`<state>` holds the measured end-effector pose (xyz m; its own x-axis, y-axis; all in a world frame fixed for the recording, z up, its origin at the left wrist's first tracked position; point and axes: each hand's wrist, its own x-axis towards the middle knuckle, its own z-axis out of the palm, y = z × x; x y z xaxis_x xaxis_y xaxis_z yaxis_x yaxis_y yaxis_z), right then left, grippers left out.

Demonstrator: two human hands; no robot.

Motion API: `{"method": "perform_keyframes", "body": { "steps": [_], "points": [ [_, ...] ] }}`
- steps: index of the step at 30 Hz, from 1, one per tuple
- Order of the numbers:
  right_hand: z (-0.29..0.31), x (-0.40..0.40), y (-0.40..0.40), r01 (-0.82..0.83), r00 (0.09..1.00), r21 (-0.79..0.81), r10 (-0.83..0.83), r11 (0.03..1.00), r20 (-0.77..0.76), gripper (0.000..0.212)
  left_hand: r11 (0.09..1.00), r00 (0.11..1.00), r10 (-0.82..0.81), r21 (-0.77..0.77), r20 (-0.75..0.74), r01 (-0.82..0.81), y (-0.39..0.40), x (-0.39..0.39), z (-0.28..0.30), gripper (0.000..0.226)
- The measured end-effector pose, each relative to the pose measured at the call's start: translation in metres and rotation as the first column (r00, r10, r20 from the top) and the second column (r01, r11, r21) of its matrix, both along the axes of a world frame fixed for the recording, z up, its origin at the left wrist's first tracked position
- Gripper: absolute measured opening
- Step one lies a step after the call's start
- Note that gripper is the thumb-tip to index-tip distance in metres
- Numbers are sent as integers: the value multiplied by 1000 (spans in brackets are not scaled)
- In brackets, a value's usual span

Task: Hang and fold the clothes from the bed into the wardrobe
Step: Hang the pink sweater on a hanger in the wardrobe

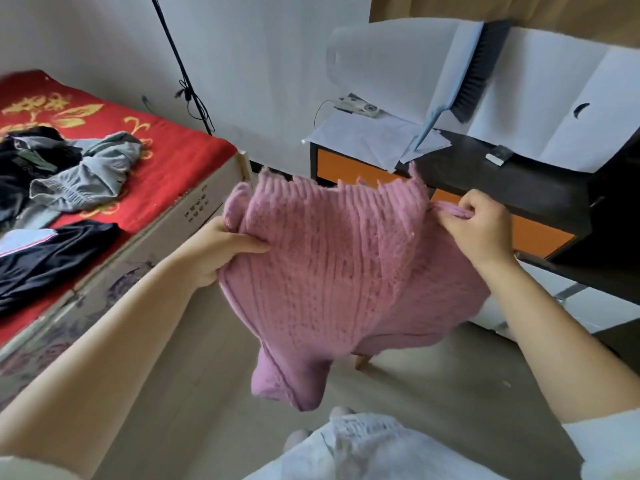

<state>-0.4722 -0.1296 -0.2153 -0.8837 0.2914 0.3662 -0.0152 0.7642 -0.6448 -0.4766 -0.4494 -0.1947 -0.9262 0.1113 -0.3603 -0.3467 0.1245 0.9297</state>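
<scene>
Between bed (194, 206) and desk, left hand (221, 247) and right hand (478, 223) each pinch the ribbed pink knitted sweater (332, 265), held aloft. Step: apparently spreading it for folding. Next: align edges; grey and dark garments (69, 174) remain.

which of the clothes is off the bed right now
The pink ribbed knit sweater, held up by both hands; the grey garment and dark garments lie on the red bedspread.
</scene>
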Motion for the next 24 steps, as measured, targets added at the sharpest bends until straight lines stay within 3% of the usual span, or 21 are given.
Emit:
{"method": "perform_keyframes", "body": {
  "steps": [2, 3, 5, 7, 9, 11, 14, 16, 18, 20, 22, 24],
  "points": [
    [26, 7, -10, -64, 995, -246, 44, 967, -88, 46, 976, 991, 23, 218, -128, 5, -11, 3, 17, 54],
    [43, 10, -20, -142, 986, -405, 95, 903, -134, 46, 956, 983, 11, 289, -185, 44, -15, 5, 24, 60],
    [70, 13, -44, -285, 958, -680, 193, 675, -210, 44, 922, 976, 9, 379, -216, 76, -18, 6, 32, 60],
    [90, 13, -75, -337, 936, -796, 269, 503, -226, 46, 891, 966, 157, 452, -204, -50, -20, 5, 28, 39],
    [105, 9, -105, -338, 922, -848, 325, 409, -211, 46, 852, 923, 352, 462, -155, -247, -17, 4, 28, 18],
    [114, 6, -135, -328, 909, -867, 375, 376, -182, 42, 811, 866, 483, 438, -129, -387, -24, 3, 25, 15],
    [123, 8, -182, -336, 874, -884, 459, 326, -163, 42, 780, 855, 505, 485, -116, -395, -51, 11, 21, 13],
    [130, 9, -204, -336, 858, -884, 493, 325, -145, 40, 805, 906, 387, 544, -174, -239, -64, 23, 23, 34],
    [135, 8, -222, -353, 830, -878, 542, 324, -134, 35, 860, 922, 316, 479, -226, -177, -77, 40, 22, 51],
    [138, 2, -234, -362, 821, -859, 561, 362, -109, 23, 908, 901, 359, 313, -244, -278, -87, 60, 19, 69],
    [143, -2, -247, -375, 792, -855, 604, 359, -94, 29, 918, 889, 392, 167, -238, -360, -99, 88, 11, 75],
    [148, 9, -265, -392, 723, -880, 681, 267, -115, 30, 906, 876, 424, 105, -232, -411, -102, 134, -2, 90]
  ]
}}
